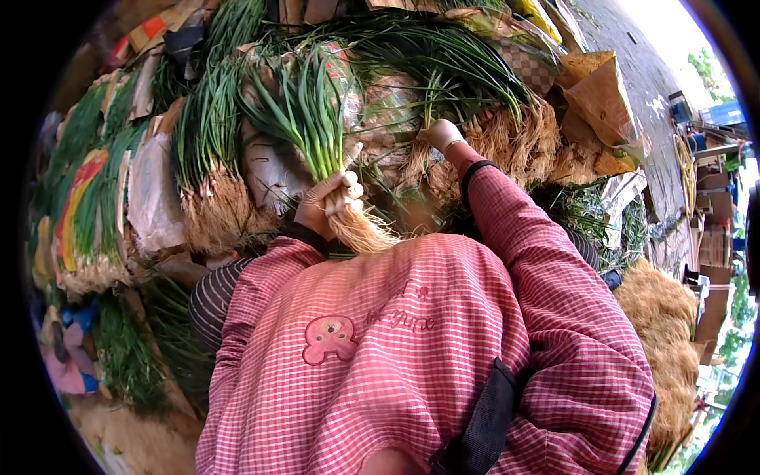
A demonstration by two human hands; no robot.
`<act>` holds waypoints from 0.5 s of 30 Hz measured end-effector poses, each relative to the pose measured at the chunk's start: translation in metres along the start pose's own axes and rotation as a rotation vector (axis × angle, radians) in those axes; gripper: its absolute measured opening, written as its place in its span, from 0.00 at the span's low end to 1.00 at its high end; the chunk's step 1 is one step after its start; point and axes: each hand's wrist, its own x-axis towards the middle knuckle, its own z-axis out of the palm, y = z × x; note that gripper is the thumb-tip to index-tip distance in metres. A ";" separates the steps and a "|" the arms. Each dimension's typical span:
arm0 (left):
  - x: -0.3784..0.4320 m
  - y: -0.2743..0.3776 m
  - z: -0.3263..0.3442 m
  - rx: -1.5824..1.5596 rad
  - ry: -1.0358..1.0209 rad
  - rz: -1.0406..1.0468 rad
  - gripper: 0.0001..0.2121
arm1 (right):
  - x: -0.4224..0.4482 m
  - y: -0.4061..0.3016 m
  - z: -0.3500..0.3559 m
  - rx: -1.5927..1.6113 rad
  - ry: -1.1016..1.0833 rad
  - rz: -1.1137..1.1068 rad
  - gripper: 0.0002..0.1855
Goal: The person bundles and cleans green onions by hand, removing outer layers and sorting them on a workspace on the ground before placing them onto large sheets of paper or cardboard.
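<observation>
My left hand [332,199], with pale coverings on the fingertips, is closed around a thick bunch of green onions [314,127]; the leaves point up and the stringy roots hang toward my shirt. Farther right, my right hand [441,135], in a pale covering, is at the base of a thin bunch of green onions [431,107], its fingers closed on the stems. Just beyond that hand lies a heap of green onions [469,59] with tan roots toward me. Woven plastic sacking [389,107] lies between the hands.
Left of my left hand lies another pile of green onions [208,136]. More rows with sacking stand at the far left [95,219]. A brown paper-like sheet [599,95] sits at the upper right. Heaped tan roots [659,344] lie at the right, beside a concrete floor [647,119].
</observation>
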 end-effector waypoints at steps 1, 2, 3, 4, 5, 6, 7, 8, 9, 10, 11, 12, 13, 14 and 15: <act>0.003 0.002 -0.007 -0.058 -0.187 -0.052 0.08 | 0.000 -0.005 0.002 0.002 -0.001 -0.011 0.20; 0.006 0.003 -0.016 -0.108 -0.372 -0.111 0.10 | -0.008 -0.014 0.006 0.076 0.110 -0.096 0.18; -0.010 0.002 0.015 -0.123 -0.305 -0.036 0.12 | -0.035 -0.037 0.001 0.168 0.140 -0.082 0.14; -0.007 0.001 0.009 -0.095 -0.359 -0.034 0.15 | -0.067 -0.065 -0.011 0.261 0.174 -0.078 0.11; -0.006 0.000 0.006 -0.054 -0.283 -0.075 0.17 | -0.091 -0.082 -0.015 0.207 0.093 -0.117 0.10; 0.000 -0.006 -0.001 -0.038 -0.229 -0.095 0.18 | -0.111 -0.091 -0.008 0.200 0.047 -0.201 0.11; 0.005 -0.012 -0.010 -0.023 -0.168 -0.114 0.19 | -0.136 -0.105 -0.013 0.191 -0.008 -0.326 0.11; 0.003 -0.012 -0.002 0.131 -0.031 -0.186 0.17 | -0.149 -0.106 -0.007 0.273 -0.155 -0.432 0.10; 0.018 -0.021 -0.031 0.293 0.048 -0.169 0.13 | -0.160 -0.115 -0.011 0.236 -0.293 -0.477 0.11; 0.016 -0.020 -0.024 0.311 0.054 -0.202 0.12 | -0.153 -0.107 -0.008 0.184 -0.459 -0.612 0.12; 0.010 -0.019 -0.017 0.324 0.065 -0.233 0.12 | -0.147 -0.104 -0.015 0.225 -0.595 -0.540 0.15; 0.008 -0.018 -0.015 0.325 0.067 -0.239 0.12 | -0.139 -0.103 -0.022 0.259 -0.728 -0.458 0.19; 0.007 -0.017 -0.013 0.380 0.086 -0.200 0.12 | -0.132 -0.103 -0.029 0.279 -0.850 -0.371 0.22; 0.007 -0.017 -0.010 0.434 0.097 -0.160 0.12 | -0.125 -0.095 -0.026 0.625 -0.892 -0.282 0.25; 0.006 -0.016 -0.011 0.352 0.040 -0.220 0.10 | -0.116 -0.085 -0.017 0.971 -0.916 -0.187 0.29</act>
